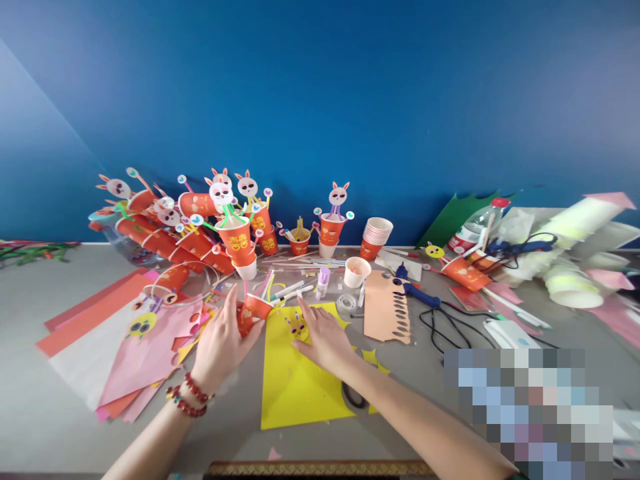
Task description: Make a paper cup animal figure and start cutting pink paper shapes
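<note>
My left hand is curved around a small red paper cup, which leans to the right, thumb along its front. My right hand rests over a yellow sheet, fingers spread and thumb apart. Between thumb and forefinger is a yellow rabbit face with dark eyes; whether the fingers touch it I cannot tell. Scissors with a black handle lie partly under my right forearm. A purple-capped glue stick stands beyond my hands.
Red cups with rabbit faces crowd the back left. Coloured paper lies at left. A white cup, tape roll, cut peach card and blue glue gun with looping cord are at right, near a bottle.
</note>
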The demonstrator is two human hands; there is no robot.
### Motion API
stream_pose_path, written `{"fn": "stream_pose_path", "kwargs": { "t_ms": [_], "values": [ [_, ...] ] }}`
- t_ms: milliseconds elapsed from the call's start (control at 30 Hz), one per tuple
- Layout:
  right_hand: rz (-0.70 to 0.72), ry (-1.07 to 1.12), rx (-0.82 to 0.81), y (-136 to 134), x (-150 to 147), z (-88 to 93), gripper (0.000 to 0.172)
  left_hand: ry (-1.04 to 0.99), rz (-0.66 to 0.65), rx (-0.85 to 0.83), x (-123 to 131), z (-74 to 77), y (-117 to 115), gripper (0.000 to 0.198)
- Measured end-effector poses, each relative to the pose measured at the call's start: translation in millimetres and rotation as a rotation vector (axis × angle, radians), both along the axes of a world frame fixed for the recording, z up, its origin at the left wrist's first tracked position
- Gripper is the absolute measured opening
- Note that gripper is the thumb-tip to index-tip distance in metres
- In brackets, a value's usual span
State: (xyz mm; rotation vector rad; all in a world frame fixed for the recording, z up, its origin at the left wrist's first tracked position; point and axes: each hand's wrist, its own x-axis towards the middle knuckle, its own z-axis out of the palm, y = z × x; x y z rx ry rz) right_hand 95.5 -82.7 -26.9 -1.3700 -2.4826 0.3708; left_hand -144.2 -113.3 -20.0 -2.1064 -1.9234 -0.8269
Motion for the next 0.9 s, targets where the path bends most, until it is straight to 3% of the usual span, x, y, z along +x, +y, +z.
{"fn": "stream_pose_path", "kwargs": {
  "t_ms": [233, 900],
  "values": [
    [-0.032, -0.031, -0.041, 6, -7, 4.9, 0.093, 0.045, 0.051, -0.067, -2, -9.0, 3, 0.085],
    [-0.056, -0.009, -0.089, 11, -7, 4.1, 0.095, -0.027, 0.033, -0.112, 0, -8.6, 4, 0.086]
  ]
}}
